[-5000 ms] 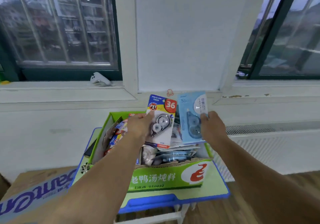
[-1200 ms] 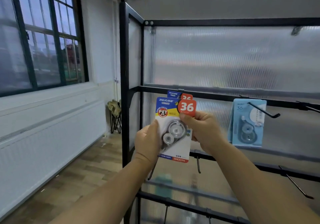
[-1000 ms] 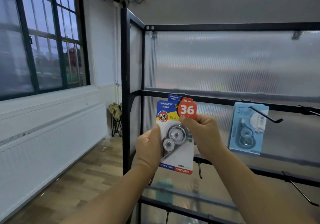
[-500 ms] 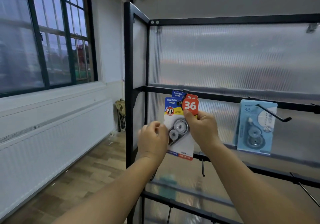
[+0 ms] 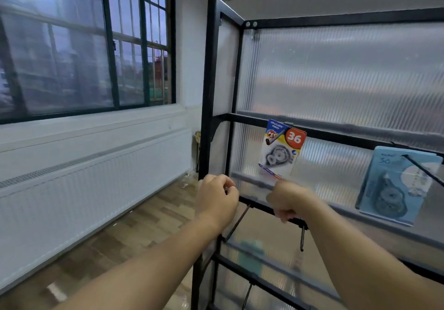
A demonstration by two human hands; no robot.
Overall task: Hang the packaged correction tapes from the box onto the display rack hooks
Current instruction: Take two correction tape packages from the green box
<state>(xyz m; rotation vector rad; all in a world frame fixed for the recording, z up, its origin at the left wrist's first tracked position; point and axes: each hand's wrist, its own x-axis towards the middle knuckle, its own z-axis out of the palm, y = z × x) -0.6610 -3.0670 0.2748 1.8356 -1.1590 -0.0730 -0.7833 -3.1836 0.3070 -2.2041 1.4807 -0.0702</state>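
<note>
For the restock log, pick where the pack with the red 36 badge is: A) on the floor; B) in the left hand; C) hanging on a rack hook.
C: the pack hangs from a hook on the rack; the left hand and right hand are below, not touching it.

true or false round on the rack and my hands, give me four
1. The 36 pack hangs on a hook. True.
2. The right hand holds the 36 pack. False: it holds nothing and is below the pack.
3. The blue pack hangs to the right of the 36 pack. True.
4. The left hand grips the blue pack. False: it holds nothing and is well left of that pack.
</note>
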